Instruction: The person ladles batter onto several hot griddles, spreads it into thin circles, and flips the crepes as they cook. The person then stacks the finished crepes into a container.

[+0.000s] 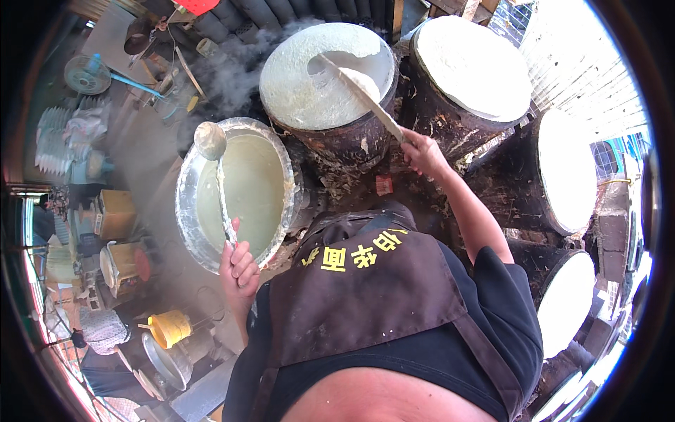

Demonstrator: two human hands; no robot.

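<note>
So you're standing over a row of big round steaming drums, and the one right in front of you [309, 91] has a pale, thin sheet of batter across its top with steam coming off the far side. To its right sit more drums: one [471, 63] fully covered in white, then another [566, 169] further right, and one more [566, 299] lower down by your right elbow.

On your left is the wide metal basin [190, 211], full of creamy pale batter, standing just beside the front drum.

You're wearing a dark brown apron [358, 295] with yellow characters over a black shirt.

Your right hand [422, 151] is closed around the end of a long flat stick [365, 95], which reaches out over the front drum, its far end lying on the batter sheet.

Your left hand [239, 271] is wrapped tight around the handle of a ladle [211, 141]; the bowl of it is held up over the far rim of the basin, coated in batter.

Off to the far left there's clutter: a yellow jug [171, 328], a fan [88, 74], some buckets.
</note>
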